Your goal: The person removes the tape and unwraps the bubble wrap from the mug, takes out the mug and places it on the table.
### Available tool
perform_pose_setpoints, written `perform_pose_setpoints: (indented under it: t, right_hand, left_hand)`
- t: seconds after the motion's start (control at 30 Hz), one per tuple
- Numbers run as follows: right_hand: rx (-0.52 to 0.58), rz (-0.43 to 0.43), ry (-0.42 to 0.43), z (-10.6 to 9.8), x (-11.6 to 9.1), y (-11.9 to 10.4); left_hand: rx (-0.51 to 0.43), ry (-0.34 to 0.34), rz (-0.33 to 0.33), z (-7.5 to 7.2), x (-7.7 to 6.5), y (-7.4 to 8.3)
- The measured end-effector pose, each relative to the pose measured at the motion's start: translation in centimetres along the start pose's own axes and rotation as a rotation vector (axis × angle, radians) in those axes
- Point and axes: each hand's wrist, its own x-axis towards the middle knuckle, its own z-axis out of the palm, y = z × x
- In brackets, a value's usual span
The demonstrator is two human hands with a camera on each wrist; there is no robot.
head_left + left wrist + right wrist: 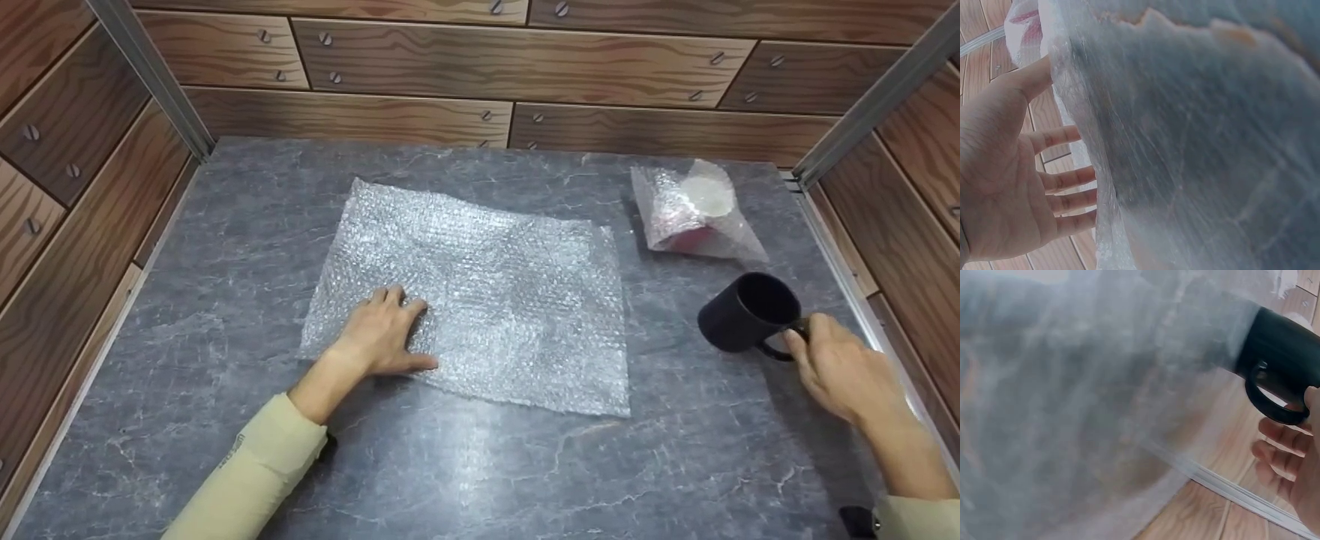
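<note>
A sheet of clear bubble wrap (517, 300) lies spread on the grey marbled table. My left hand (384, 334) rests on its near left part, fingers spread. In the left wrist view, those fingers (1067, 180) reach out straight along the sheet's edge. To the right of the sheet is a black mug (724, 321), tilted with its mouth up and to the right. My right hand (847, 371) pinches the mug's handle between thumb and fingers. The right wrist view shows the handle (1272, 408) at the fingers; I cannot tell whether the mug touches the table.
At the back right of the table (247, 225) sits a bubble-wrapped bundle (664, 206) with something white and red inside. Wood-patterned walls (450, 67) enclose the back and sides, with metal posts (154, 75) at the back corners.
</note>
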Motion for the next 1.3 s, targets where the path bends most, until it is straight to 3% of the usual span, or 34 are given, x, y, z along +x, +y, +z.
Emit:
perform_pose_setpoints:
  t: [0.33,0.57,1.07,1.3]
  right_hand:
    - [-0.019,0.010,0.076,-2.1,0.9,-2.1]
    - [0.055,-0.152,0.206,-2.1,3.1,-5.1]
    - [0.043,-0.430,0.200,0.2,7.8,-11.7]
    - [0.026,-0.484,0.107,1.2,9.6,-14.2]
  left_hand:
    - [-0.010,0.009,0.004,0.1,-0.1,-0.1]
    - [-0.002,0.019,0.005,0.0,-0.2,-0.1]
    - [0.006,-0.001,0.000,0.1,-0.1,-0.1]
    - [0.006,-0.007,0.004,0.1,-0.1,0.1]
